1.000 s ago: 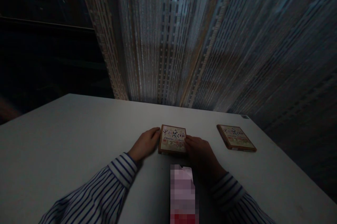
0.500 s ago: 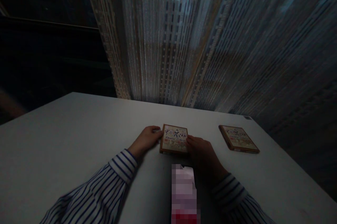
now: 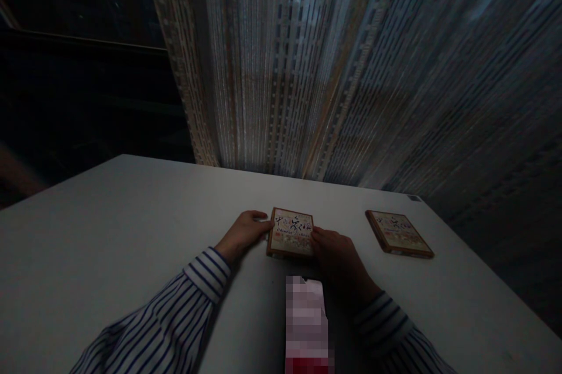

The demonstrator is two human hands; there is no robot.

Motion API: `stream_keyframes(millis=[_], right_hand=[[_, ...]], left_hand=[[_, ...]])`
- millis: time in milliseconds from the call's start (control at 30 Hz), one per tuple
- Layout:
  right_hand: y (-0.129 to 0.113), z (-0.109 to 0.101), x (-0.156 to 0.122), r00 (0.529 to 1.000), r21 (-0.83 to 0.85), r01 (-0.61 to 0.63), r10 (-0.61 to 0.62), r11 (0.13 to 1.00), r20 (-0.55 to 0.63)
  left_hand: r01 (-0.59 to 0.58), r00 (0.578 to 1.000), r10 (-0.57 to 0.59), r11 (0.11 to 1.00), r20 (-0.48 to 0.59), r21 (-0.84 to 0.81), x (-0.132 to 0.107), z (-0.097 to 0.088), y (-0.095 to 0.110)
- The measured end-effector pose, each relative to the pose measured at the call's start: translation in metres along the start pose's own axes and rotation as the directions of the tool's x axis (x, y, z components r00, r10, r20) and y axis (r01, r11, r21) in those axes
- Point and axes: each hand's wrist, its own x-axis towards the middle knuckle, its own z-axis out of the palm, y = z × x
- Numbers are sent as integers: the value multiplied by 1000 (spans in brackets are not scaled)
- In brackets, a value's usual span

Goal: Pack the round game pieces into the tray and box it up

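A flat, square Chinese chess box (image 3: 291,234) with a brown edge and a printed cover lies in the middle of the white table (image 3: 167,204). At its left side is my left hand (image 3: 246,233), thumb and fingers closed against the edge. My right hand (image 3: 338,254) grips the opposite side, with its fingertips along the right edge. Below the box, between my forearms, lies a phone (image 3: 307,324) whose lit screen is blurred out. A second box (image 3: 399,234) of the same look rests to the right, apart from my hands.
A string curtain (image 3: 281,69) hangs behind the table's far edge. On the far right corner sits a small dark label (image 3: 413,198). At the left edge, a blurred skin-toned shape (image 3: 17,172) shows beyond the table. The room is dim.
Both hands stay at the sides of the box, which has hardly moved. The view has shifted very slightly.
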Motion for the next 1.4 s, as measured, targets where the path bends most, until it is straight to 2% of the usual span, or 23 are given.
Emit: stream_keyframes(millis=[200, 400, 1100, 1267, 1400], right_hand=[[0, 0, -1, 1000, 32, 16, -16, 999, -26], [6, 5, 2, 998, 36, 20, -22, 999, 54], [6, 4, 1, 999, 53, 40, -40, 998, 0], [8, 7, 0, 999, 57, 38, -37, 998, -5], [10, 10, 1, 999, 83, 43, -42, 996, -6]], left_hand=[[-3, 1000, 3, 999, 2, -33, 1, 0, -2], [28, 999, -22, 981, 36, -194, 0, 5, -1], [66, 997, -58, 972, 43, -223, -2, 9, -4], [71, 995, -50, 965, 86, -254, -1, 10, -6], [71, 997, -60, 962, 50, -263, -2, 12, -5]])
